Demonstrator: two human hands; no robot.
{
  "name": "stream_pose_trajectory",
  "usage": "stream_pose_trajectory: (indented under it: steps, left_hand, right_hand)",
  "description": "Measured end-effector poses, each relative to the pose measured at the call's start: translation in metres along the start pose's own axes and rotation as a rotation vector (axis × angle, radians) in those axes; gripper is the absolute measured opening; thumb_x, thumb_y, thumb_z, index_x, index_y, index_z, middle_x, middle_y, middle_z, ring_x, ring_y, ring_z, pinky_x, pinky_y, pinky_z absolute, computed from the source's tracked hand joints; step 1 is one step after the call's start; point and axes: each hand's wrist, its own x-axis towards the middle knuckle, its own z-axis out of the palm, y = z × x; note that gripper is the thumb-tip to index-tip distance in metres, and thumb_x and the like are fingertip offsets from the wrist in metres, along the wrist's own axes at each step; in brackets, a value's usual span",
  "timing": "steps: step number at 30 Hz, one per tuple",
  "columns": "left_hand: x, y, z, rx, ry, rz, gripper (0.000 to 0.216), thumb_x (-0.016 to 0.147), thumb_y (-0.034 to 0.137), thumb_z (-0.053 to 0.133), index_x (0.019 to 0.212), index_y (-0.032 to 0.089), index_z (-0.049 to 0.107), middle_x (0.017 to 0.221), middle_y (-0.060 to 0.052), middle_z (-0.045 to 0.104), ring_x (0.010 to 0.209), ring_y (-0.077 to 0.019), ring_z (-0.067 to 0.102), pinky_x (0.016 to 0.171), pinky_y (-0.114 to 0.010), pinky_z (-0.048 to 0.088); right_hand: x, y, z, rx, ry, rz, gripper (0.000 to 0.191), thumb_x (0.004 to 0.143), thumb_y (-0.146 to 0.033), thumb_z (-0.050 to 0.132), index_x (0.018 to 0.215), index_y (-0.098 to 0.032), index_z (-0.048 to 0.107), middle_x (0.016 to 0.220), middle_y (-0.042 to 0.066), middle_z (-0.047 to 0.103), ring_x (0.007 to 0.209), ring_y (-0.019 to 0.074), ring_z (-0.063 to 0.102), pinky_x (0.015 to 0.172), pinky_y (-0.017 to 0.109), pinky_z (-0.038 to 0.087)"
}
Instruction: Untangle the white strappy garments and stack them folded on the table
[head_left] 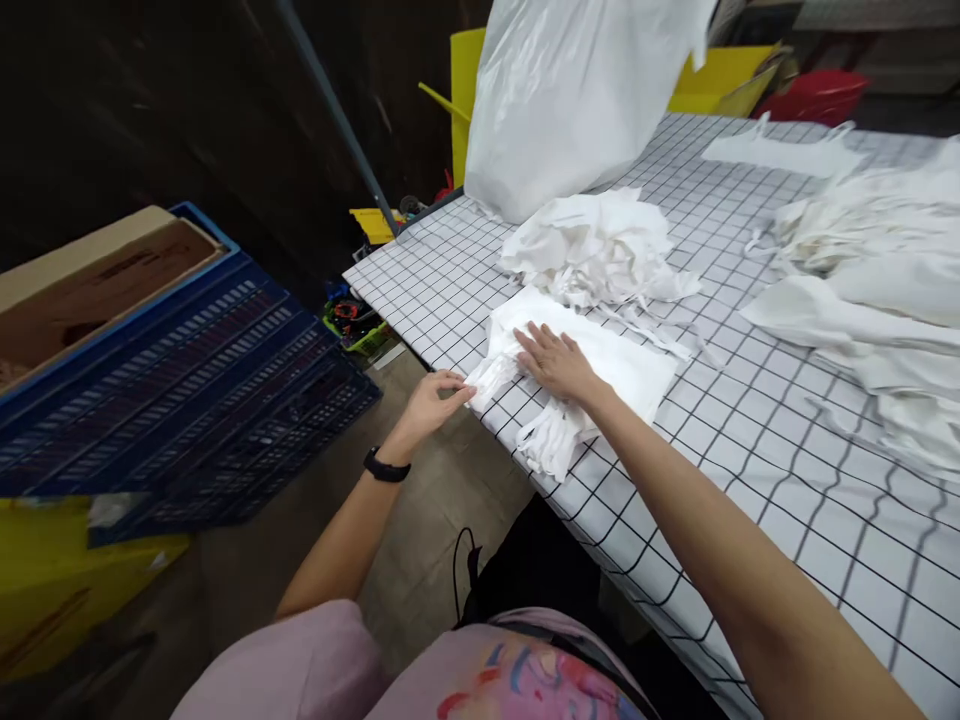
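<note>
A white cloth piece point(619, 358) with gathered, strap-like ends lies at the near edge of the table. My right hand point(556, 362) rests on it with the fingers stretched out and the palm down. At the table's edge, my left hand point(439, 398) pinches the cloth's left end between thumb and fingers. Bunched strips point(551, 438) of the white fabric hang toward me below my right hand. Just beyond lies a crumpled heap of white cloth point(592, 240), with loose straps trailing from it.
A large white plastic bag point(577, 90) stands at the back of the grid-patterned table point(750, 420). More white cloth pieces point(885, 280) are piled at right, near a flat strapped piece point(784, 150). Blue crates point(247, 370) holding a cardboard box point(105, 280) stand to the left.
</note>
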Motion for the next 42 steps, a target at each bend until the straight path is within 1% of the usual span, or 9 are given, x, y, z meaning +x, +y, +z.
stream_pose_trajectory:
  steps: [4,9,12,20,24,27,32,37,42]
  left_hand:
    - [-0.005,-0.001,0.001,-0.034,0.098,0.041,0.025,0.083,0.047,0.073,0.087,0.023,0.077,0.109,-0.007,0.072,0.107,-0.025,0.067,0.098,-0.04,0.052]
    - [-0.002,0.015,0.0,0.173,0.263,0.124,0.023,0.084,0.043,0.072,0.098,0.025,0.075,0.121,-0.008,0.066,0.118,-0.0286,0.061,0.11,-0.048,0.046]
    - [0.018,0.039,0.008,0.263,0.217,0.237,0.018,0.089,0.041,0.066,0.095,0.026,0.074,0.119,-0.007,0.066,0.12,-0.0296,0.06,0.11,-0.051,0.046]
    - [0.153,0.139,0.066,0.435,0.115,0.566,0.024,0.092,0.023,0.058,0.115,0.019,0.067,0.124,-0.012,0.065,0.124,-0.029,0.058,0.111,-0.044,0.046]
    - [0.219,0.174,0.1,0.642,0.113,0.486,0.045,0.094,0.022,0.057,0.138,0.018,0.056,0.148,-0.015,0.052,0.136,-0.0335,0.046,0.114,-0.046,0.04]
    - [0.251,0.184,0.114,0.736,0.098,0.343,0.046,0.091,0.018,0.057,0.137,0.019,0.057,0.147,-0.017,0.051,0.138,-0.0364,0.042,0.113,-0.05,0.038]
    - [0.271,0.183,0.117,0.737,0.096,0.28,0.028,0.093,0.018,0.053,0.117,0.019,0.067,0.134,-0.018,0.056,0.134,-0.0363,0.046,0.108,-0.052,0.042]
    - [0.271,0.179,0.104,0.703,0.063,0.333,0.034,0.09,0.03,0.062,0.123,0.02,0.066,0.134,-0.015,0.06,0.131,-0.0348,0.05,0.108,-0.049,0.046]
    - [0.278,0.165,0.076,0.637,0.074,0.338,0.043,0.092,0.024,0.052,0.134,0.02,0.061,0.139,-0.013,0.059,0.133,-0.0291,0.052,0.112,-0.045,0.045]
  right_hand:
    - [-0.009,0.001,-0.012,0.025,0.058,-0.013,0.06,0.111,-0.046,0.026,0.168,-0.025,0.027,0.173,0.01,0.023,0.159,0.0308,0.024,0.127,0.052,0.025]
    - [-0.045,0.012,-0.014,0.144,0.31,0.018,0.056,0.111,-0.044,0.03,0.154,-0.017,0.052,0.159,0.017,0.05,0.145,0.033,0.048,0.117,0.051,0.042]
    - [-0.081,0.021,-0.004,0.264,0.476,0.023,0.049,0.109,-0.043,0.036,0.136,-0.018,0.068,0.142,0.016,0.064,0.134,0.0319,0.058,0.111,0.051,0.049]
    - [-0.171,0.024,0.023,0.52,0.555,0.086,0.035,0.105,-0.044,0.049,0.119,-0.028,0.077,0.127,0.009,0.072,0.116,0.028,0.07,0.081,0.041,0.064]
    - [-0.198,0.025,0.029,0.615,0.528,0.143,0.035,0.106,-0.044,0.047,0.118,-0.029,0.077,0.126,0.009,0.073,0.109,0.0261,0.071,0.06,0.031,0.059]
    - [-0.202,0.033,0.024,0.643,0.539,0.173,0.036,0.105,-0.045,0.047,0.116,-0.028,0.077,0.121,0.009,0.075,0.104,0.0249,0.073,0.063,0.032,0.059]
    - [-0.132,0.069,-0.018,0.576,0.552,0.265,0.034,0.101,-0.033,0.052,0.124,-0.021,0.074,0.117,0.011,0.076,0.095,0.023,0.074,0.086,0.038,0.062]
    - [-0.007,0.096,-0.081,0.451,0.624,0.22,0.051,0.095,-0.014,0.049,0.145,-0.013,0.059,0.151,0.02,0.054,0.131,0.028,0.06,0.111,0.044,0.049]
    - [0.065,0.099,-0.113,0.413,0.607,0.178,0.042,0.084,-0.002,0.053,0.118,-0.015,0.075,0.161,0.017,0.043,0.147,0.0341,0.041,0.119,0.051,0.037]
